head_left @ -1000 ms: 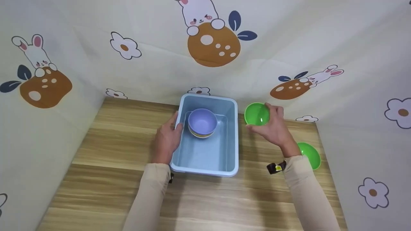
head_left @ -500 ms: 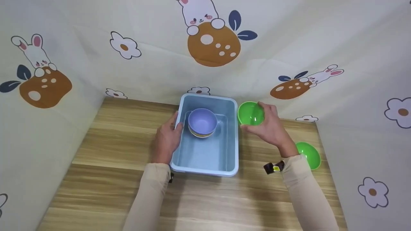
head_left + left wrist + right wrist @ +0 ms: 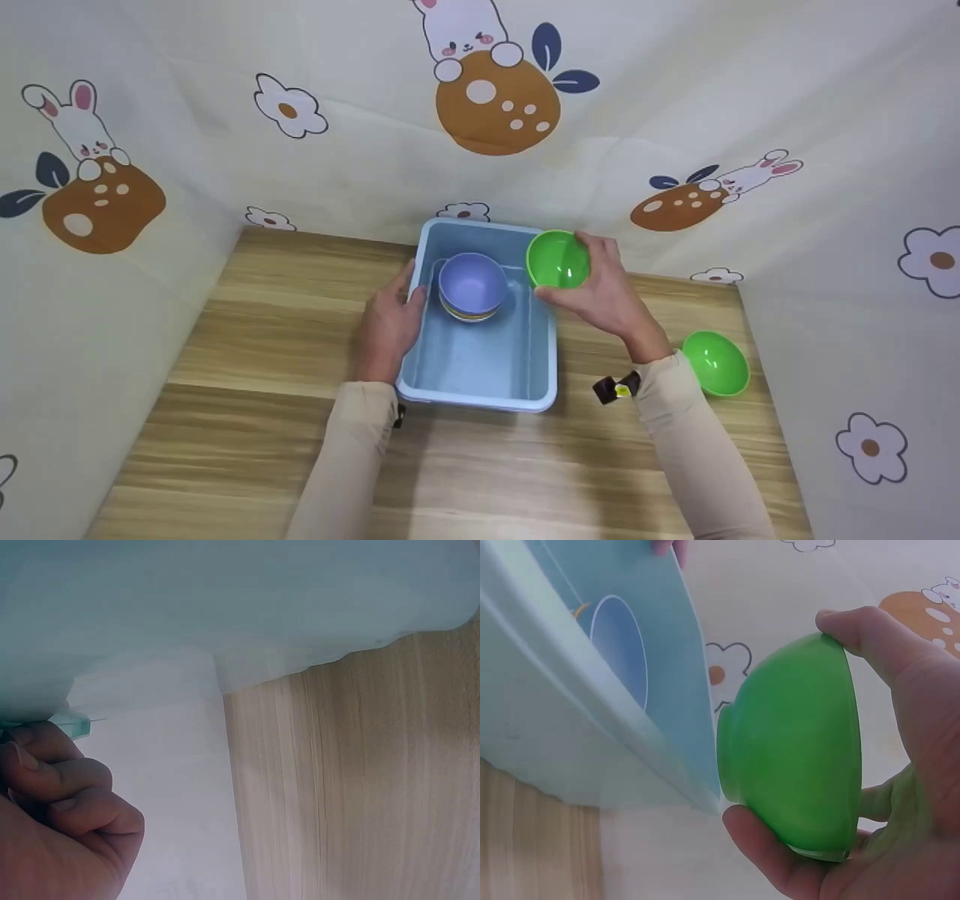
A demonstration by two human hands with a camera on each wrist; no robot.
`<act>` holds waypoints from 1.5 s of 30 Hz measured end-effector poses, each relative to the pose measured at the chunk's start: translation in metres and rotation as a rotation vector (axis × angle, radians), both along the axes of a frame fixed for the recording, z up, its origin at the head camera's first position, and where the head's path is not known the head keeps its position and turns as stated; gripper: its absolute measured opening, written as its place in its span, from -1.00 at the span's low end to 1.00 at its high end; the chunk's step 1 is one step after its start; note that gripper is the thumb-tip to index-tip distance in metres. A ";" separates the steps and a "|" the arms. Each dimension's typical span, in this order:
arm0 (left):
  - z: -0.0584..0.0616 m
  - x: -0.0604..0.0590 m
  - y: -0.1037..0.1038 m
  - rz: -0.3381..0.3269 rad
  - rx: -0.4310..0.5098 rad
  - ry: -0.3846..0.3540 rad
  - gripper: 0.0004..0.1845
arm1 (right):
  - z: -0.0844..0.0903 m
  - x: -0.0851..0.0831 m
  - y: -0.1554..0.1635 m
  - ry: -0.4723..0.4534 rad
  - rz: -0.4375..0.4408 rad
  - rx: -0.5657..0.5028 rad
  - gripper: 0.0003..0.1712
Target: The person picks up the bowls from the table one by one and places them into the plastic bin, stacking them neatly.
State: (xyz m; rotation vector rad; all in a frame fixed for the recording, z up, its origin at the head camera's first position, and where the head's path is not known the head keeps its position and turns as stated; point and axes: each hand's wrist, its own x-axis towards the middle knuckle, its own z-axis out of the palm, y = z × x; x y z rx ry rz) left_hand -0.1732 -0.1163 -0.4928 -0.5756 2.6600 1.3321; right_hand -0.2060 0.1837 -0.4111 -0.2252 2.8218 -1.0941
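Note:
A green bowl (image 3: 556,259) is held by its rim in my right hand (image 3: 607,292), above the right wall of a light blue plastic bin (image 3: 480,367). In the right wrist view the same green bowl (image 3: 795,742) is tilted on its side, thumb and fingers spread round its rim. My left hand (image 3: 391,322) grips the bin's left rim, its fingers (image 3: 82,795) curled at the edge in the left wrist view. Inside the bin stands a stack of bowls, a purple bowl (image 3: 473,283) on top and yellow and white rims beneath.
A second green bowl (image 3: 716,364) sits on the wooden table (image 3: 262,337) to the right, beside the right sleeve. Printed cloth (image 3: 360,150) with rabbits and flowers hangs behind the table and along both sides.
My right hand has carried the green bowl leftward, from beside the bin to over its right rim. The left hand, bin and stacked bowls have stayed in place.

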 end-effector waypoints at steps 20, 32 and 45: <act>0.000 0.000 -0.001 -0.005 -0.033 0.018 -0.43 | -0.013 -0.003 -0.043 -0.015 -0.009 -0.079 0.36; -0.001 -0.001 0.000 -0.007 0.008 0.049 -0.42 | -0.022 -0.014 -0.062 -0.032 -0.024 -0.107 0.37; -0.003 -0.003 -0.001 -0.003 0.038 0.049 -0.42 | -0.033 -0.021 -0.081 0.012 0.021 -0.056 0.30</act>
